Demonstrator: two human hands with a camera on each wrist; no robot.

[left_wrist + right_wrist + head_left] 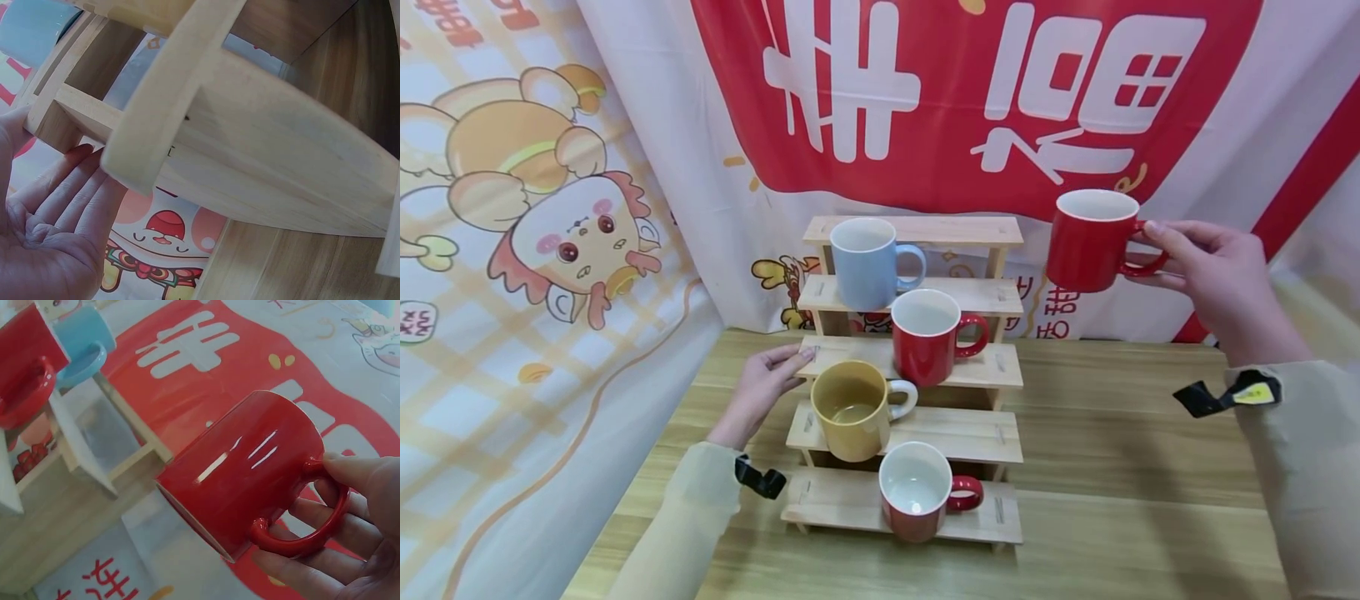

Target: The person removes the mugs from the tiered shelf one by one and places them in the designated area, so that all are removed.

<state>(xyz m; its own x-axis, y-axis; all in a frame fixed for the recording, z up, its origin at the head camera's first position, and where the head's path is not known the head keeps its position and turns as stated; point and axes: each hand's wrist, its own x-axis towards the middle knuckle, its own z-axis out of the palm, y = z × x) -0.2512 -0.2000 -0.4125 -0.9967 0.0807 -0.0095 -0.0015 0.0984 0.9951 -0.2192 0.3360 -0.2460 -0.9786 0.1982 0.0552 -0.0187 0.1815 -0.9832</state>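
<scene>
By its handle, my right hand (1206, 262) holds a red mug (1092, 246) upright in the air, right of the stepped wooden rack (958, 433). In the right wrist view the thumb lies on top of the red handle (306, 540), with fingers beneath it. My left hand (763, 387) pinches the left end of the rack's middle step, thumb above and fingers below. On the rack stand a light blue mug (867, 267), a second red mug (925, 337), a yellow mug (850, 412) with a white handle, and a red mug with white inside (916, 496) on the lowest step.
The rack stands on a wood-grain table (1112, 433). Behind it hangs a white cloth with a large red panel (940, 125) and white characters. A printed cartoon cloth (565, 225) covers the left side. The top step (955, 229) is bare at its right part.
</scene>
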